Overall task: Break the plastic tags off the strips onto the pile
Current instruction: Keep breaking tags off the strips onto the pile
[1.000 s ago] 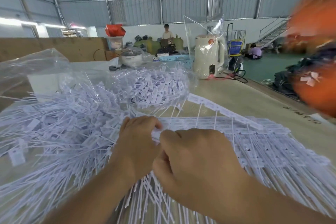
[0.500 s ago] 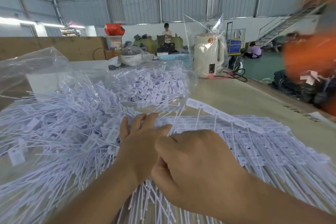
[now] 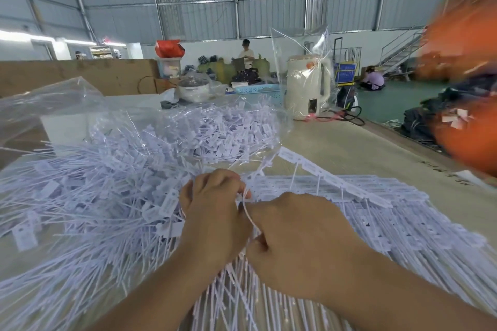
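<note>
Hands meet over the tags

Knuckles hide most of what we hold. Our left hand point(image 3: 215, 212) and right hand point(image 3: 301, 239) touch, both curled on 1 thin white tag point(image 3: 248, 216) between them. Strips point(image 3: 376, 212) lie right, the loose pile point(image 3: 102, 185) left; fingertips stay hidden.

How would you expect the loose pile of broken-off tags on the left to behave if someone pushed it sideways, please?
The loose pile would probably slide and spread rather than move as one, since the tags lie criss-crossed and unbound. The thin tails look light and springy, so some may flick off the table. Tangled tails might drag their neighbours along.
</note>
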Motion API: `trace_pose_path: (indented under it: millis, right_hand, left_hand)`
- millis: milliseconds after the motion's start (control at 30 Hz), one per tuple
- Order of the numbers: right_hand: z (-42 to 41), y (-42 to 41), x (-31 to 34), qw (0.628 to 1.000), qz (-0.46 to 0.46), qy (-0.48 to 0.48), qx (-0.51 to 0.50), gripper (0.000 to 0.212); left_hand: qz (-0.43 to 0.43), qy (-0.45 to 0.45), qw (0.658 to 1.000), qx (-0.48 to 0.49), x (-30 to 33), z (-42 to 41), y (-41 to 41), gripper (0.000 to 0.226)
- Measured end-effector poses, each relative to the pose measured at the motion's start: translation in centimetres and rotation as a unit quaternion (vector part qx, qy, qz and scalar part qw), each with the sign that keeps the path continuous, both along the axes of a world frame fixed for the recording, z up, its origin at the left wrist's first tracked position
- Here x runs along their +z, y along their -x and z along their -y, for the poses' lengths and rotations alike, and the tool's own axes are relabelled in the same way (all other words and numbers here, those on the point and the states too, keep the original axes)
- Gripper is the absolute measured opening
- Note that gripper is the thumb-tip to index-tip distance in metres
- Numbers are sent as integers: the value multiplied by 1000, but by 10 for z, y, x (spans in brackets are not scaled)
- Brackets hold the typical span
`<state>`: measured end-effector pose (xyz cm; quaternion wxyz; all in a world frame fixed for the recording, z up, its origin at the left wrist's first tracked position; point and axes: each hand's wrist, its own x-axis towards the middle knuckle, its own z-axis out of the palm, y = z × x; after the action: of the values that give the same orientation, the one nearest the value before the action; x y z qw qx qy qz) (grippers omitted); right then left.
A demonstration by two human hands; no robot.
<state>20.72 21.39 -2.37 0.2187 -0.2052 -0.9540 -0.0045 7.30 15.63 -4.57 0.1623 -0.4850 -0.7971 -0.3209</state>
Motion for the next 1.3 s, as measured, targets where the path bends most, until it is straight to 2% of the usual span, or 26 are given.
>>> trace_pose_path:
  millis: [33, 133, 200, 267, 367, 467, 533, 633, 667, 767, 833, 933, 1033, 1167, 1300]
  right_hand:
    - [-2, -1, 2, 1000, -16, 7, -2, 23]
    - [-4, -8, 11, 999, -41, -4, -7, 21]
    - [-4, -7, 20, 998, -63, 0, -19, 17]
    - [-6, -5, 22, 989, -144, -16, -29, 11]
    - [-13, 1, 19, 971, -231, -58, -34, 24]
    - [-21, 5, 16, 971, -228, -53, -55, 40]
    - [-26, 7, 15, 977, -189, -40, -85, 47]
    - [-35, 7, 17, 986, -108, 7, -127, 40]
    - [-39, 6, 17, 986, -112, 25, -124, 34]
    - [-44, 3, 18, 979, -169, 51, -96, 26]
    - [-44, 2, 20, 974, -213, 33, -73, 26]
    - [-40, -1, 28, 947, -320, 12, -30, 25]
    - [-36, -11, 35, 922, -386, 21, -8, 27]
    - [-32, -20, 36, 911, -406, 58, 51, 29]
    - [-30, -26, 42, 878, -457, 86, 112, 21]
  left_hand:
    - [-4, -21, 1000, -2, -1, 0, 0, 9]
    - [-21, -66, 997, -28, 0, 2, -4, 29]
    - [-47, -76, 995, -50, 2, 4, -7, 30]
    - [-78, -71, 992, -66, 4, 6, -10, 25]
    - [-115, -49, 989, -85, 5, 7, -13, 25]
    - [-130, -38, 984, -116, 9, 9, -18, 28]
    - [-138, -23, 982, -129, 10, 10, -20, 28]
    - [-152, 20, 980, -125, 10, 11, -19, 26]
    - [-155, 36, 980, -119, 9, 11, -17, 27]
    - [-140, 47, 982, -116, 9, 11, -12, 39]
    - [-121, 37, 985, -119, 9, 10, -7, 46]
    - [-99, 60, 989, -94, 7, 10, 1, 56]
    - [-71, 64, 992, -86, 7, 10, 7, 40]
    - [-19, -4, 994, -107, 9, 11, 8, 19]
    - [24, -60, 991, -117, 13, 14, 10, 14]
